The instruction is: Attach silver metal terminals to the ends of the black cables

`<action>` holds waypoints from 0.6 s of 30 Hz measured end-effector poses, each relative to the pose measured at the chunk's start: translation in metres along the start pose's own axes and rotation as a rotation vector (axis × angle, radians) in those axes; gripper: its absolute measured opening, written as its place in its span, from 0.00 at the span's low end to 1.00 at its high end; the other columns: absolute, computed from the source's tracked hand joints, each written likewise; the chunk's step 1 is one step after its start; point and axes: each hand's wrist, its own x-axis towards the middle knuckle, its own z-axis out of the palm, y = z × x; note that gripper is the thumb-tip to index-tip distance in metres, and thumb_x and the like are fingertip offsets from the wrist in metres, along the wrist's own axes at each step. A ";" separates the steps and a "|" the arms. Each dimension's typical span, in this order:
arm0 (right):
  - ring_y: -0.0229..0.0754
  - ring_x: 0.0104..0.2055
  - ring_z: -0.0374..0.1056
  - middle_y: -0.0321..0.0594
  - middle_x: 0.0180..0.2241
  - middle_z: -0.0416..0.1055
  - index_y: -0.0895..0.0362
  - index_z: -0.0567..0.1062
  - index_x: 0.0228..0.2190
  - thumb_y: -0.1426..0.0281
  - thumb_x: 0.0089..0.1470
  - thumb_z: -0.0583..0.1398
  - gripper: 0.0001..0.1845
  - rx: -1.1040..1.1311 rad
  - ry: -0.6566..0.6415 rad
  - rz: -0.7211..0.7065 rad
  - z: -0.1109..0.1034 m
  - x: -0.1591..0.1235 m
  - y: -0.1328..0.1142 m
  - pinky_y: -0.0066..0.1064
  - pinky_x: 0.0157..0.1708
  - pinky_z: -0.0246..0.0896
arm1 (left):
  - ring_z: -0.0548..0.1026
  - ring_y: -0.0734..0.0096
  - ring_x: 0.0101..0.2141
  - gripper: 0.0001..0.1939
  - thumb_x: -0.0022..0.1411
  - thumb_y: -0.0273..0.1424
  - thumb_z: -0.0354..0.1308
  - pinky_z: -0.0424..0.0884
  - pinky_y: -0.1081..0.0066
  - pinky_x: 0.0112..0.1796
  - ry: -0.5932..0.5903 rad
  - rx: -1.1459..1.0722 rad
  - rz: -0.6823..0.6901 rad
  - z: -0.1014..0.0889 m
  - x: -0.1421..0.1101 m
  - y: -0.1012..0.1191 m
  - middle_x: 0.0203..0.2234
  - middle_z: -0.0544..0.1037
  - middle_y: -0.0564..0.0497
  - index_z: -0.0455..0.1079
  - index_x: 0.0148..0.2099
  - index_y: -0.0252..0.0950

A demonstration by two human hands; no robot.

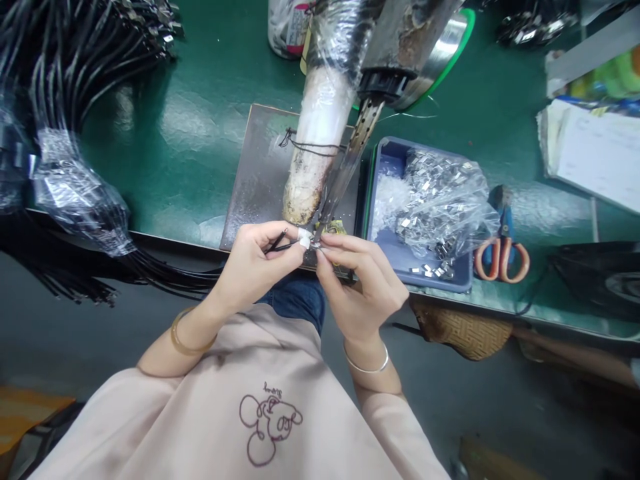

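My left hand (263, 260), with white wrapping at its fingertips, pinches a thin black cable (280, 247) near its end. My right hand (360, 277) faces it, thumb and fingers closed on a small shiny metal piece (316, 245) at the cable's end; its exact shape is too small to tell. Just above the fingertips, the perforated metal barrel of a soldering iron (363, 130) slants down to the meeting point. Beside it, a white tube (320, 127) wrapped in clear film ends close to my left fingers. A dark board (255, 167) lies beneath both.
Right of my hands stands a blue tray (463, 283) with a bag of small metal parts (445, 193). Scissors (503, 257) with orange handles lie beside it. Bundled black cables (80, 180) hang over the table edge at left. A solder spool (450, 50) is behind.
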 end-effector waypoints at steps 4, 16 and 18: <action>0.40 0.41 0.82 0.40 0.40 0.84 0.53 0.75 0.35 0.81 0.57 0.67 0.11 -0.054 -0.010 -0.041 -0.001 0.001 -0.003 0.30 0.43 0.79 | 0.51 0.83 0.19 0.06 0.56 0.28 0.62 0.46 0.78 0.18 -0.027 0.024 0.048 -0.003 0.000 -0.001 0.17 0.59 0.60 0.77 0.29 0.31; 0.41 0.40 0.83 0.40 0.40 0.85 0.52 0.74 0.36 0.81 0.58 0.66 0.11 -0.022 -0.040 -0.047 -0.007 -0.005 -0.001 0.30 0.40 0.79 | 0.53 0.83 0.18 0.08 0.61 0.24 0.60 0.51 0.79 0.19 -0.069 0.153 0.204 -0.004 -0.009 -0.010 0.16 0.64 0.60 0.81 0.33 0.30; 0.41 0.40 0.82 0.38 0.39 0.84 0.52 0.75 0.37 0.81 0.58 0.66 0.12 -0.002 -0.038 0.002 -0.009 -0.006 -0.002 0.31 0.40 0.79 | 0.56 0.82 0.18 0.09 0.62 0.24 0.60 0.54 0.79 0.19 -0.075 0.174 0.236 -0.004 -0.010 -0.011 0.16 0.69 0.58 0.82 0.34 0.31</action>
